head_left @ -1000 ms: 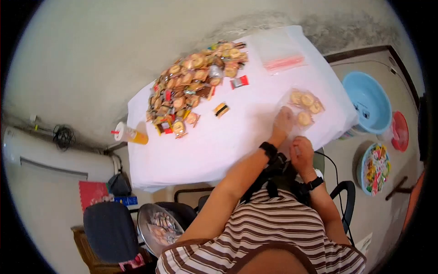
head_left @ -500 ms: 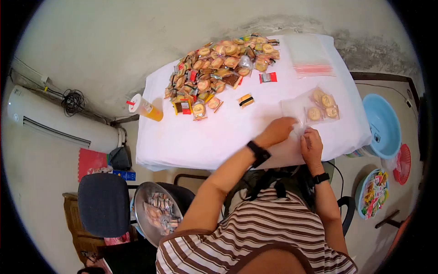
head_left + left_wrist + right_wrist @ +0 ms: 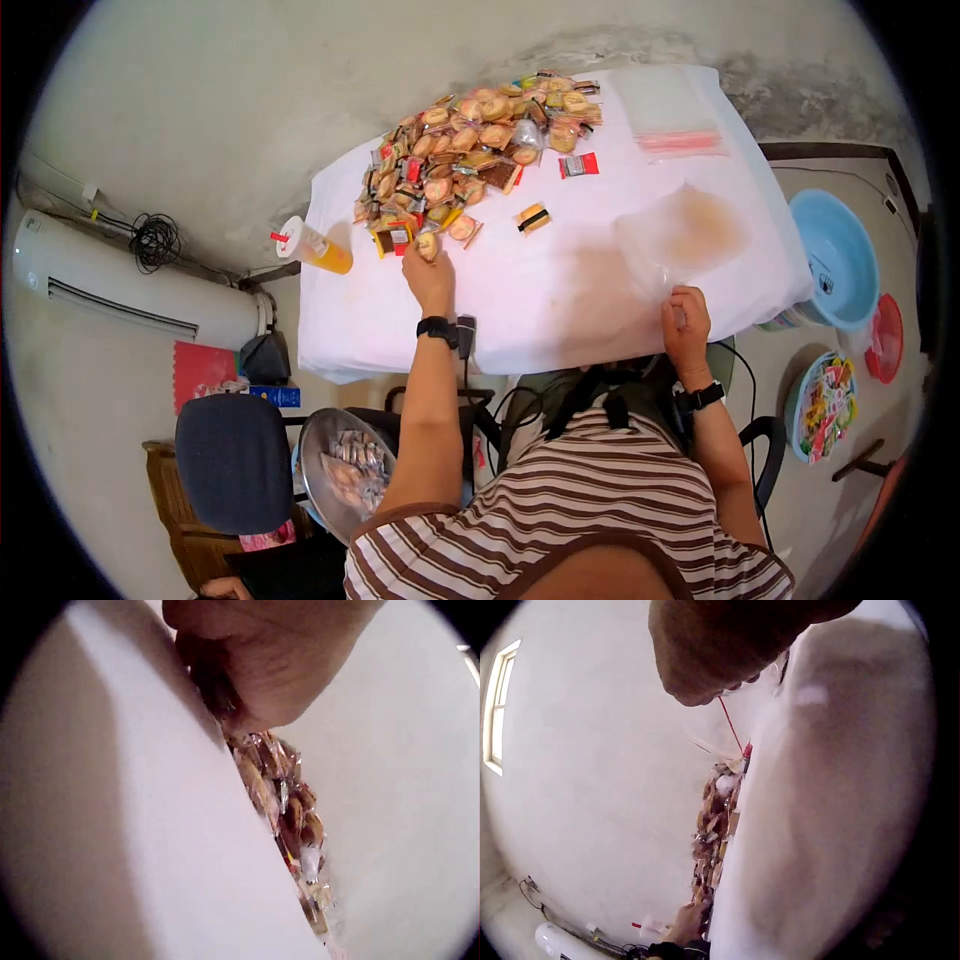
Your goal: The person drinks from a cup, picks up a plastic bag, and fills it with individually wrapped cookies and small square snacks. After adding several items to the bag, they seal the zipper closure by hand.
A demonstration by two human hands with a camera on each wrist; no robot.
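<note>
Since the earlier frame the left hand (image 3: pixel 432 283) has left the clear bag (image 3: pixel 690 235) and crossed to the near edge of the pile (image 3: pixel 470 140), while the right hand (image 3: pixel 687 328) stays at the bag's near end.

The bench (image 3: pixel 540 300) wears a white cloth that hangs over its near edge. A stack of clear bags (image 3: pixel 672 110) with pinkish-red strips lies at the far right corner, and a lidded cup (image 3: pixel 318 250) of orange drink stands at the left. The wall (image 3: pixel 300 80) behind is pale, darkly stained above the bench; a blue basin (image 3: pixel 855 230) sits at right, a dark chair (image 3: pixel 235 465) at lower left beside a metal bowl (image 3: pixel 316 485) of packets.

The pile is of biscuits in glossy wrappers, tan, brown, yellow and red. The left hand's fingers are at a round, pale wrapped biscuit (image 3: pixel 428 245); whether they have closed on it cannot be told. The right hand's curled fingers pinch the bag, which lies on the cloth, its contents a pale orange blur through cloudy film.
</note>
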